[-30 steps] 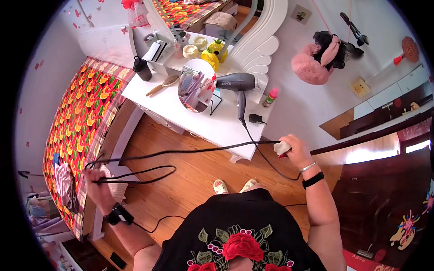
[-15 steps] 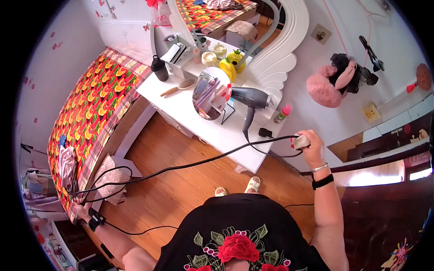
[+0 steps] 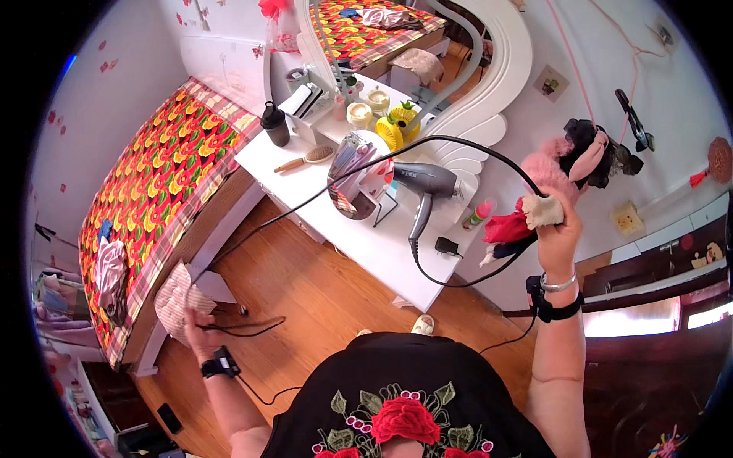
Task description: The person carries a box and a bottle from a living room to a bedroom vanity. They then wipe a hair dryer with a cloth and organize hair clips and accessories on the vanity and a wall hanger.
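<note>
Bed (image 3: 164,179): far left, bright red/yellow/green patterned cover; heap of clothes (image 3: 109,269) near its lower end.
Left hand (image 3: 197,330): low, beside the bed edge, over the wood floor (image 3: 305,305). Fingers closed on a checked cloth (image 3: 177,299) and on the black cord (image 3: 305,202); a slack loop of cord hangs just to the hand's right.
Cord: runs from left hand up across the floor, over the white dresser (image 3: 366,237), arcs above the hairdryer, comes down to the right hand.
Dresser top, l to r: black bottle (image 3: 275,124), wooden hairbrush (image 3: 305,159), round tilting mirror (image 3: 359,175), yellow jar (image 3: 395,130), grey hairdryer (image 3: 427,187) lying on its side, black plug (image 3: 445,246), small pink-capped bottle (image 3: 477,215).
Hairdryer lead: loops off dresser edge twd right hand.
Right hand (image 3: 556,229): raised, well apart from left, near the wall. Fingers closed round a pale cloth (image 3: 542,211) w/ cord passing through the grip; red fabric (image 3: 508,227) just left of it, can't tell if held.
Wall (image 3: 580,84) behind: pink plush toy (image 3: 569,156).
</note>
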`<move>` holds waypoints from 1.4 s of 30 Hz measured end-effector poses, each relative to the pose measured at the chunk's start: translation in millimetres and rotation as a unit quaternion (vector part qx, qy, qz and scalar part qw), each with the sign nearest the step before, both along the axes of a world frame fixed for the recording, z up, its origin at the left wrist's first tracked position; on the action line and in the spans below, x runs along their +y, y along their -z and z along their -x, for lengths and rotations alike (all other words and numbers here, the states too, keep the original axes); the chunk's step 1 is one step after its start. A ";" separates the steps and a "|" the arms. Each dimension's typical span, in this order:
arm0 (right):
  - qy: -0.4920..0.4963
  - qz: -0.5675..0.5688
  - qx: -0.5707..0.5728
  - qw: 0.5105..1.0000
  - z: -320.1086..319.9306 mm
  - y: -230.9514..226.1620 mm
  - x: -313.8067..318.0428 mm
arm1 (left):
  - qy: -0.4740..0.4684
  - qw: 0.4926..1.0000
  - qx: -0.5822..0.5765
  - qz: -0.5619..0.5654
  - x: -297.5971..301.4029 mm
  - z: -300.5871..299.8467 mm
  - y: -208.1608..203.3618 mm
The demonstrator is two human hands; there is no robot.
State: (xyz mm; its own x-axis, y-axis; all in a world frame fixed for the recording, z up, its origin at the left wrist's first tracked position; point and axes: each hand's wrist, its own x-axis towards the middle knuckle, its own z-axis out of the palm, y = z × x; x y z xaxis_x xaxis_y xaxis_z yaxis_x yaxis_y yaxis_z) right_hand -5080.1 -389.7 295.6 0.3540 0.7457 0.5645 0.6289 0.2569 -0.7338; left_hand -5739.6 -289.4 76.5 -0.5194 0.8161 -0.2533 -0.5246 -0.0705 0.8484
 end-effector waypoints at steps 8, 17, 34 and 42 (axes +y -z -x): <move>-0.026 -0.146 0.028 0.989 -1.2 -60.7 24.6 | 0.275 0.960 0.045 -0.019 -18.8 -79.1 24.9; 0.096 -0.219 -0.063 0.969 -26.4 -154.2 88.4 | 0.282 0.953 0.083 0.072 -23.4 -155.0 17.1; 0.032 -0.359 -0.118 0.926 -45.7 -254.8 175.4 | 0.307 0.951 0.018 0.018 -69.7 -200.4 36.5; 0.107 -0.330 -0.099 0.933 -35.0 -284.7 178.4 | 0.293 0.956 0.010 0.004 -86.6 -210.3 38.7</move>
State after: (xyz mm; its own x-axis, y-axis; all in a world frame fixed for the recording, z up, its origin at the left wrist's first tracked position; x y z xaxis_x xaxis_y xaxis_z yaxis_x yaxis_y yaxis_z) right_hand -5045.1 -211.4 580.3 0.2952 0.1366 0.9456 0.8242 0.4643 -0.3244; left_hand -5529.3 -376.0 37.8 0.0219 0.9666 -0.2554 -0.4566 0.2369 0.8576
